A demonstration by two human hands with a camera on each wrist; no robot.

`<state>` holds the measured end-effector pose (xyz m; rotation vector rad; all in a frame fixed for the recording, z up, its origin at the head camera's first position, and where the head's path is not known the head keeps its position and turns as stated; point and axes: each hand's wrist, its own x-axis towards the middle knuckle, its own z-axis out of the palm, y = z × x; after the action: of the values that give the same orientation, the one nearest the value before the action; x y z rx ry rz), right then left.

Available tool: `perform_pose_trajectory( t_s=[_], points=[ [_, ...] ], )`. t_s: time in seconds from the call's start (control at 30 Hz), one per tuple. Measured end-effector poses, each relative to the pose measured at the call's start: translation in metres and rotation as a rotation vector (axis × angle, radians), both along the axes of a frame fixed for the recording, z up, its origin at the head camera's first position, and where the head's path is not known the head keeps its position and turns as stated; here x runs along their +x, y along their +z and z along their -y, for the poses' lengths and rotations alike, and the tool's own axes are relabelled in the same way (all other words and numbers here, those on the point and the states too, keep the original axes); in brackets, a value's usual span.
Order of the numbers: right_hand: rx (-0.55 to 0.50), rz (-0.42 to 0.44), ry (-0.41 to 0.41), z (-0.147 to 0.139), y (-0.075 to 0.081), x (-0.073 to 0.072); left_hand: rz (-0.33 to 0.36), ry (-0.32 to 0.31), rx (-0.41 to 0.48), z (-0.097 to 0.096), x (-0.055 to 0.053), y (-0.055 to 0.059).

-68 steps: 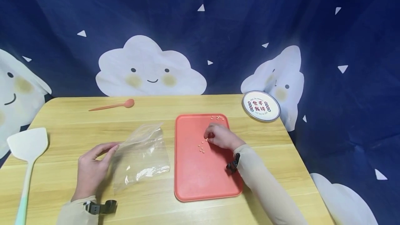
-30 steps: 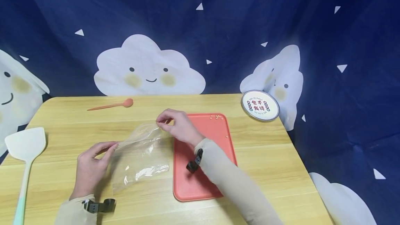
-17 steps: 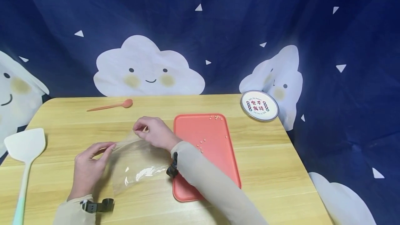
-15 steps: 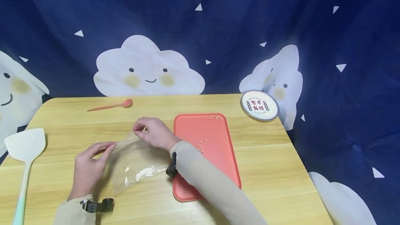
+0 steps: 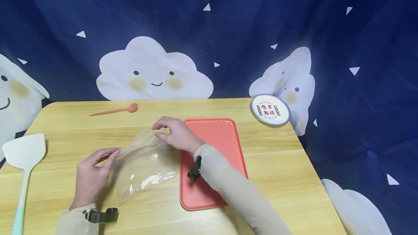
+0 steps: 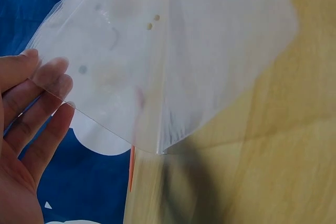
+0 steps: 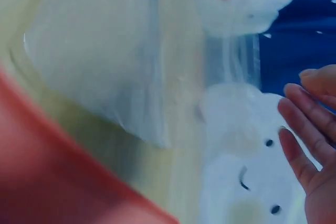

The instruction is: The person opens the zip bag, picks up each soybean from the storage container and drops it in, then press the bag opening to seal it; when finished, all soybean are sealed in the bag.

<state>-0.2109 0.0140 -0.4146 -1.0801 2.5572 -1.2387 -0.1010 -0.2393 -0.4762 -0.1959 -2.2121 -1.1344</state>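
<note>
My left hand (image 5: 93,173) pinches the open edge of a clear plastic bag (image 5: 147,171) between thumb and fingers. The bag slants down over the table to the left of a red tray (image 5: 192,197). In the left wrist view, two small pale bean-like pieces (image 6: 153,22) show against the bag film. My right hand (image 5: 177,135) is near the far right corner of the bag's mouth, with thumb and fingers apart. Nothing shows between its fingertips in the right wrist view. More bean-like pieces (image 5: 225,122) lie at the tray's far end; my right forearm hides part of the tray.
A red spoon (image 5: 131,107) lies at the back left of the wooden table (image 5: 277,177). A white spatula (image 5: 26,151) with a mint handle lies at the left. At the back right stands an oval plate (image 5: 270,110) with red lettering. A blue cloud-print curtain (image 5: 228,28) hangs behind.
My right hand went from the tray to the bag's mouth and pinched over it. Since then its fingers have parted and it has drawn back right. My left hand keeps its pinch on the bag.
</note>
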Motion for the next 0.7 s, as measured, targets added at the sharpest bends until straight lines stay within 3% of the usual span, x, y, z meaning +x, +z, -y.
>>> perform_pose_trajectory(
  t_s=[0.23,0.37,0.5,0.7],
  points=[
    [0.029,0.069,-0.042,-0.056,0.012,-0.003,0.048,0.036,0.006,0.0,0.001,0.002],
    [0.061,0.067,-0.08,-0.09,0.014,-0.001,0.02,0.024,-0.001,-0.001,0.001,0.002],
    [0.096,0.041,-0.124,-0.119,0.006,0.003,-0.015,0.001,-0.016,-0.001,0.001,0.0],
    [0.194,0.026,-0.133,-0.15,-0.019,0.005,-0.037,-0.013,-0.017,-0.003,0.0,-0.002]
  ],
)
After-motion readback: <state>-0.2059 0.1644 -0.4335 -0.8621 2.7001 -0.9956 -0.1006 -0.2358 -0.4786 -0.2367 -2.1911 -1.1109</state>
